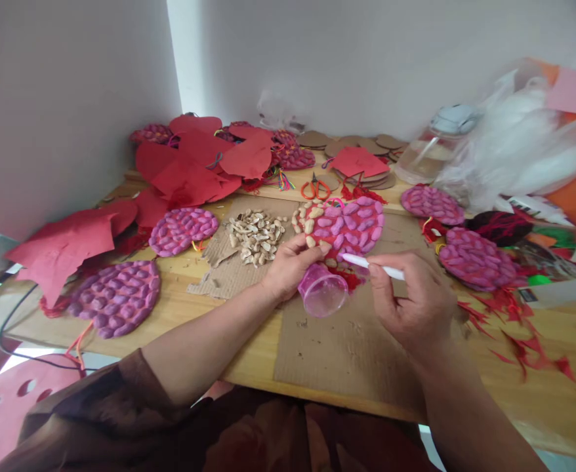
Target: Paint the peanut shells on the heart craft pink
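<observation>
My left hand [295, 262] is closed on a red heart-shaped board [351, 226] covered with peanut shells, most painted pink-purple and those at its left still tan. A clear plastic cup [325, 295] with a purple tint tilts just below the board, against my left fingers; whether they also grip it I cannot tell. In my right hand [411, 295] is a slim white paintbrush [374, 265], pinched between thumb and fingers. Its tip points left, at the lower edge of the board, and its bristles are too small to make out.
Peanut shells [256, 236] lie piled on cardboard [229, 265] to the left. Painted shell pieces [115, 298] stand on both sides. Red paper shapes [194, 164], orange-handled scissors [316, 188], a lidded jar [433, 144] and a plastic bag [519, 144] are farther back. Red scraps [534, 354] lie right.
</observation>
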`<state>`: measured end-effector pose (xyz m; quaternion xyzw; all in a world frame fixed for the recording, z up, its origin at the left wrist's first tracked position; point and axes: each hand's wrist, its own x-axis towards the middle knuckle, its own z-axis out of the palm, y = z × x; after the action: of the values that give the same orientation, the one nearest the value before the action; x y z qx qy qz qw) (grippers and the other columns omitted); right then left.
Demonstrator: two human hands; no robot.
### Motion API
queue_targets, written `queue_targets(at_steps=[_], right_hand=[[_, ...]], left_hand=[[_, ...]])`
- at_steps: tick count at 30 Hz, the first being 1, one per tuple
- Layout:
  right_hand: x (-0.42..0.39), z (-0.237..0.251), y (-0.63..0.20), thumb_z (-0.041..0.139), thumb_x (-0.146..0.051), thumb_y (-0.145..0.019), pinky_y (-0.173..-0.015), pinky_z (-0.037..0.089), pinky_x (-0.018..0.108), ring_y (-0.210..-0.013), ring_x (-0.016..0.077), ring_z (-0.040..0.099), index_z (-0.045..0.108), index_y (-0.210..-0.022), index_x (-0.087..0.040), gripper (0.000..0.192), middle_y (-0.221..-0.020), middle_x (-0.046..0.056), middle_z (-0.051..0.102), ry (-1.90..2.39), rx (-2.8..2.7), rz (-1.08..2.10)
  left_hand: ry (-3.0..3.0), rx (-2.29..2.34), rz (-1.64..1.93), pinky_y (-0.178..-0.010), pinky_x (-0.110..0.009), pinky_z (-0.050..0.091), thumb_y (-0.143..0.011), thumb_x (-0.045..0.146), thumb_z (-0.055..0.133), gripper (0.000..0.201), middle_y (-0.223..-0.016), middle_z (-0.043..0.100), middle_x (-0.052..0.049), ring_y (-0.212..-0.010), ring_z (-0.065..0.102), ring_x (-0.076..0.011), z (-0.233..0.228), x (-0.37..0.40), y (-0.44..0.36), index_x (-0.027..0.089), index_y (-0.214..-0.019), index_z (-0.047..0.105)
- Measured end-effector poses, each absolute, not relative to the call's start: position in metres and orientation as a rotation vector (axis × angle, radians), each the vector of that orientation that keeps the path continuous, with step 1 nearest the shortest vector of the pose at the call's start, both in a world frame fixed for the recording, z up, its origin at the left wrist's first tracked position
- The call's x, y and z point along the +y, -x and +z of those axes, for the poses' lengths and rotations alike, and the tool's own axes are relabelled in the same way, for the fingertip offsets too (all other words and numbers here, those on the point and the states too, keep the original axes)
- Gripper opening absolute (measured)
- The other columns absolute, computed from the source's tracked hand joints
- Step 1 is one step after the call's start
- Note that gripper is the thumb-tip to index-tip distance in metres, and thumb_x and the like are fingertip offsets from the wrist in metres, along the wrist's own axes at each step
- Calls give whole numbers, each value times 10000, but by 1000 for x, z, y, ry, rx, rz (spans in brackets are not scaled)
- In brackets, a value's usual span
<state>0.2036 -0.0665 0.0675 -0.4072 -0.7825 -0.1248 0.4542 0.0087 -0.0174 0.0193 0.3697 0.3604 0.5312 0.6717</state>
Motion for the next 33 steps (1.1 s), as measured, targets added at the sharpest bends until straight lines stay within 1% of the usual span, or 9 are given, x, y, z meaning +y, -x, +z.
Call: queue_targets(at_steps=[3,5,9,11,14,16,21,25,33], right_hand=[[-68,65,-205,709,-147,-928,-698,530,329,-756,186,702,718,-1014,-224,116,-850,23,774,1032,-1832,-315],[-71,65,-207,716,-174,-936,-669,503,322,-735,169,678,745,-1029,-226,111,-873,20,769,1060,-1726,-162],[-78,70,-212,705,-231,-971,-551,411,299,-635,132,591,772,-984,-238,69,-811,3,726,996,-1571,156],[-80,73,-213,705,-227,-975,-547,420,299,-651,137,607,772,-973,-242,69,-814,3,725,939,-1606,294],[-83,76,-209,728,-169,-950,-624,496,302,-733,144,665,773,-1022,-247,115,-860,-1,730,915,-1793,420],[-85,76,-202,741,-134,-935,-709,538,300,-780,133,685,760,-1081,-242,182,-898,-8,748,924,-1948,380],[-87,69,-186,730,-151,-969,-818,569,289,-869,132,741,732,-1142,-220,187,-971,6,813,936,-2108,227],[-88,64,-184,725,-161,-975,-814,572,273,-865,131,745,732,-1137,-223,174,-964,6,813,954,-2101,211],[-88,64,-180,684,-129,-979,-819,569,306,-855,160,714,732,-1176,-192,212,-949,30,792,904,-2157,204]], left_hand=[[-813,812,1192,-549,-236,470,-689,398,949,352,-677,675,23,-547,599,-99,20,-16,-8,183,-782,686],[-787,814,1199,-555,-243,480,-678,388,948,351,-665,664,28,-543,600,-102,21,-16,-9,183,-759,675],[-727,832,1251,-549,-234,459,-664,358,940,344,-626,625,38,-535,568,-89,22,-15,-10,182,-699,648],[-703,831,1275,-545,-231,452,-652,349,940,333,-614,614,45,-531,556,-86,22,-15,-10,182,-700,656],[-679,817,1297,-559,-239,471,-641,353,942,324,-629,635,42,-543,572,-94,22,-15,-11,183,-723,679],[-670,812,1319,-578,-244,489,-638,361,946,323,-654,661,33,-570,600,-104,21,-15,-12,182,-747,699],[-673,787,1347,-586,-248,501,-651,371,946,314,-649,672,30,-563,597,-105,21,-15,-14,186,-776,725],[-678,789,1349,-579,-246,497,-663,367,940,306,-609,632,45,-534,564,-94,22,-15,-14,190,-739,701],[-713,831,1345,-538,-230,447,-682,380,906,298,-640,650,31,-529,547,-85,20,-15,-14,185,-743,689]])
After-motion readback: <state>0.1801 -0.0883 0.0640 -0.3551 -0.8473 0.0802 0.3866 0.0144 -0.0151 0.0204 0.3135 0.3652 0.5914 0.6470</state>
